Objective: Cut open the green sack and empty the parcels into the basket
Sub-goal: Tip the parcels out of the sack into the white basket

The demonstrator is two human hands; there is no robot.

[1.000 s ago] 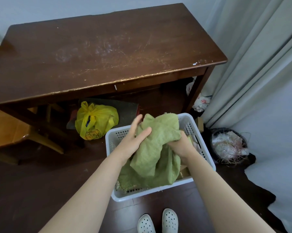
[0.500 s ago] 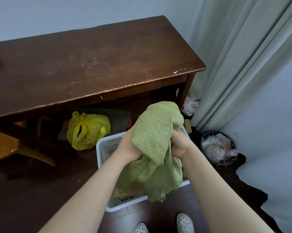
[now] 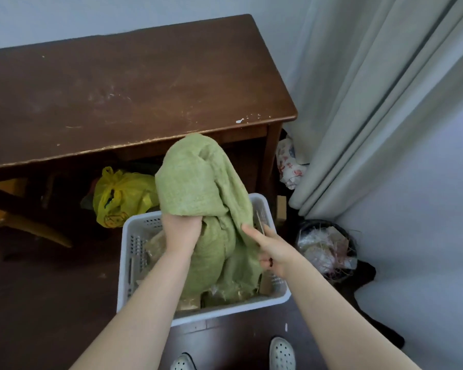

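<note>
- Your left hand (image 3: pixel 181 231) clenches the coarse woven green sack (image 3: pixel 198 188), bunched above the perforated white plastic basket (image 3: pixel 134 252).
- Your right hand (image 3: pixel 271 249) pinches its hanging fold.

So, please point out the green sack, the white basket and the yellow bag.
green sack (image 3: pixel 195 182), head view, on its raised upper bulge.
white basket (image 3: pixel 225 312), head view, on its near rim.
yellow bag (image 3: pixel 123 196), head view, on its middle.
</note>
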